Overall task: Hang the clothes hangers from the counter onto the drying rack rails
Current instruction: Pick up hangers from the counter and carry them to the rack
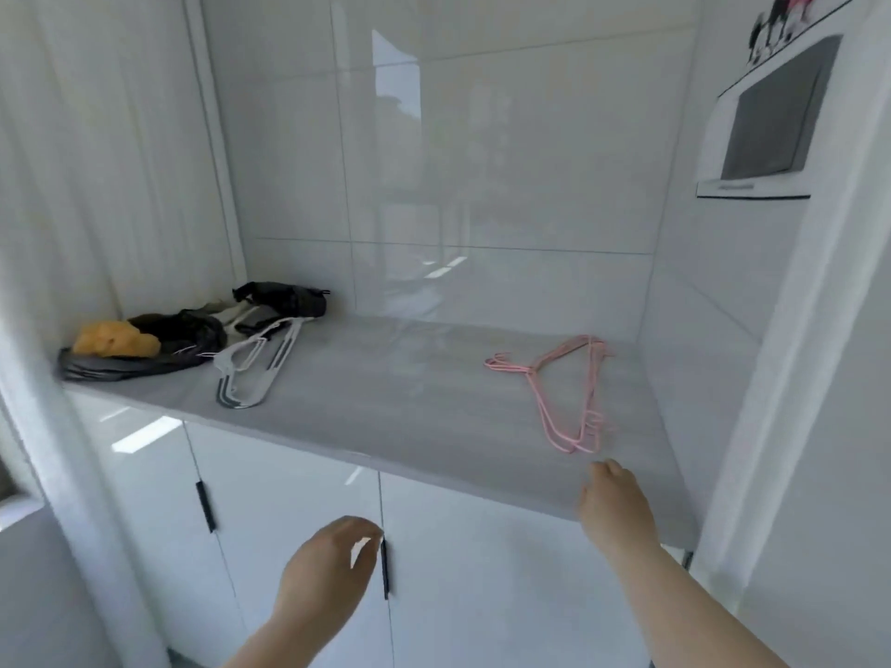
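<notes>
- Here our counter stretches ahead of both hands.
- Our right hand reaches over its front edge, fingers loosely bent, empty.
- Our left hand hovers lower, loosely cupped, empty.
- Pink hangers lie just beyond the right hand; white hangers well beyond the left.
- Wall panel lettering: unreadable to us.

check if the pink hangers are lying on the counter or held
Lying flat on the counter, untouched: the pink hangers rest in a stack, and the right hand is just short of them.
</notes>
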`<state>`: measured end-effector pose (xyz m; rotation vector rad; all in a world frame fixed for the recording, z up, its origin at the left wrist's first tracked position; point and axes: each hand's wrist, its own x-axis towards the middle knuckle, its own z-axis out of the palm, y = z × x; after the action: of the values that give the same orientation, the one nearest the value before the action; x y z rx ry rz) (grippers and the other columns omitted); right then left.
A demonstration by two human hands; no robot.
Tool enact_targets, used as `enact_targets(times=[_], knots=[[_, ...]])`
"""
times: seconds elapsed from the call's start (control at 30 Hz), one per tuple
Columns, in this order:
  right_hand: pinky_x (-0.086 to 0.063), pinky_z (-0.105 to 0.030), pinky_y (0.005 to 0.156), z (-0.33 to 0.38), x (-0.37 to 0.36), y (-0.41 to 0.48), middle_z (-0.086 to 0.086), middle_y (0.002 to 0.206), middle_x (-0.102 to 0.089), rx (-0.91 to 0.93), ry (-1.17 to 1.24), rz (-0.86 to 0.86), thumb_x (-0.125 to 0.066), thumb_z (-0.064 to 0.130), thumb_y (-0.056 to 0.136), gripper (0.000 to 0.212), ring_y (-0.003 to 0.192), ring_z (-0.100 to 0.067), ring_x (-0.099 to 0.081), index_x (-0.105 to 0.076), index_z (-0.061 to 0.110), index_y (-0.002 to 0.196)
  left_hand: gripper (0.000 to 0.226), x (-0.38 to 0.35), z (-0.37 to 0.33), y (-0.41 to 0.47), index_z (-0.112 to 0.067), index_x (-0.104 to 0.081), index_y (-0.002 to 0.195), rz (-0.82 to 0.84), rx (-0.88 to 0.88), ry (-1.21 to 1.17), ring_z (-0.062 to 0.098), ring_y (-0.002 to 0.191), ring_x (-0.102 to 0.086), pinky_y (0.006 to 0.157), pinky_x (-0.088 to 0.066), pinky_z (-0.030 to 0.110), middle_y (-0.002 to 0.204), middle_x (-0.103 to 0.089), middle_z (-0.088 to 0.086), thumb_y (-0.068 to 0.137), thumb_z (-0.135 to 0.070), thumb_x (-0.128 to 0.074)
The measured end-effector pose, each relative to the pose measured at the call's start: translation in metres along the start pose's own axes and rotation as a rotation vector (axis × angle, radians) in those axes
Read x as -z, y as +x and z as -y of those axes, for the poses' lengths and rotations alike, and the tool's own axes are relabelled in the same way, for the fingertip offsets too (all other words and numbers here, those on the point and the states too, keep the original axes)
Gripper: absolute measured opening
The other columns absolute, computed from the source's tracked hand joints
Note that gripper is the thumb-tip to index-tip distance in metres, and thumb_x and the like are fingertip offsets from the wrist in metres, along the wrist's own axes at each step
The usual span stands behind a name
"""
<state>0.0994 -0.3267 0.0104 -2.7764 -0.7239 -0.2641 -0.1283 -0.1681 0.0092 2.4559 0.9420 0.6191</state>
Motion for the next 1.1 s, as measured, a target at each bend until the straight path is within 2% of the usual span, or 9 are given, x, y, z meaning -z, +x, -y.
enact_targets(times=[0.03,0.1,0.17,0.3,0.53,0.9,0.97,1.03,1.1], knots=[[-0.041,-0.03,0.089,-0.003,-0.006,0.009,-0.012,0.116,-0.055,-0.027,-0.001,-0.036,-0.038,0.006,0.091,0.024,0.114,-0.027,-0.051,-0.054,0.001,0.108,0.02,-0.009,-0.006,0.015,-0.032,-0.061,0.105,0.011,-0.037,0.02,0.002,0.105,-0.053,0.071,-0.031,0.012,0.097,-0.046,-0.031,0.094,-0.027,-0.045],[-0.054,-0.034,0.063,-0.007,-0.018,0.024,-0.017,0.079,-0.066,-0.019,0.054,-0.096,-0.043,0.007,0.075,0.022,0.078,-0.033,-0.066,-0.062,-0.001,0.074,0.025,-0.025,-0.024,0.044,-0.03,-0.06,0.111,0.037,-0.093,0.023,0.004,0.112,-0.052,0.077,-0.032,0.012,0.11,-0.05,-0.026,0.095,-0.031,-0.042],[-0.052,-0.033,0.047,-0.01,-0.03,0.029,-0.017,0.058,-0.063,-0.043,0.121,-0.089,-0.035,0.017,0.066,0.033,0.055,-0.032,-0.065,-0.06,0.0,0.053,0.03,-0.043,-0.047,0.071,-0.028,-0.061,0.112,0.049,-0.145,-0.016,0.006,0.116,-0.051,0.084,-0.034,0.015,0.118,-0.056,-0.019,0.094,-0.035,-0.039],[-0.055,-0.035,0.056,-0.011,-0.043,0.03,-0.019,0.066,-0.067,-0.05,0.108,-0.091,-0.031,0.019,0.066,0.039,0.062,-0.032,-0.067,-0.065,0.0,0.058,0.034,-0.086,-0.095,0.129,-0.025,-0.053,0.124,0.164,-0.151,0.007,0.01,0.124,-0.043,0.098,-0.032,0.02,0.131,-0.051,-0.011,0.095,-0.037,-0.04],[-0.056,-0.038,0.061,-0.01,-0.042,0.036,-0.015,0.075,-0.072,-0.082,0.135,-0.109,-0.034,0.023,0.064,0.043,0.069,-0.031,-0.07,-0.072,0.003,0.066,0.06,-0.146,-0.163,0.187,-0.013,-0.051,0.126,0.382,-0.016,0.188,0.026,0.125,-0.04,0.101,-0.031,0.034,0.131,-0.048,0.008,0.086,-0.057,-0.043],[-0.056,-0.04,0.063,-0.01,-0.046,0.036,-0.01,0.079,-0.073,-0.094,0.073,-0.129,-0.033,0.026,0.064,0.045,0.073,-0.03,-0.07,-0.073,0.006,0.067,0.033,-0.142,-0.153,0.194,-0.002,-0.05,0.12,0.355,0.168,0.11,0.031,0.122,-0.048,0.096,-0.04,0.033,0.13,-0.051,0.016,0.092,-0.014,-0.037],[-0.056,-0.04,0.063,-0.01,-0.048,0.036,-0.011,0.079,-0.073,-0.091,0.068,-0.145,-0.033,0.026,0.064,0.046,0.073,-0.031,-0.07,-0.074,0.006,0.068,0.031,-0.132,-0.142,0.194,0.002,-0.049,0.119,0.335,0.231,0.012,0.032,0.118,-0.052,0.088,-0.045,0.033,0.127,-0.053,0.02,0.094,-0.011,-0.035],[-0.056,-0.041,0.063,-0.01,-0.05,0.036,-0.011,0.078,-0.073,-0.083,0.058,-0.173,-0.033,0.026,0.064,0.046,0.073,-0.031,-0.07,-0.074,0.005,0.068,0.03,-0.124,-0.13,0.196,0.009,-0.049,0.116,0.355,0.309,-0.203,0.032,0.103,-0.063,0.059,-0.052,0.026,0.115,-0.06,0.026,0.095,-0.007,-0.035],[-0.056,-0.041,0.062,-0.011,-0.052,0.036,-0.012,0.077,-0.073,-0.075,0.057,-0.201,-0.033,0.026,0.064,0.046,0.072,-0.032,-0.07,-0.073,0.004,0.068,0.026,-0.114,-0.119,0.191,0.011,-0.052,0.106,0.375,0.377,-0.377,0.024,0.081,-0.07,0.04,-0.045,0.018,0.094,-0.068,0.026,0.096,-0.005,-0.034]])
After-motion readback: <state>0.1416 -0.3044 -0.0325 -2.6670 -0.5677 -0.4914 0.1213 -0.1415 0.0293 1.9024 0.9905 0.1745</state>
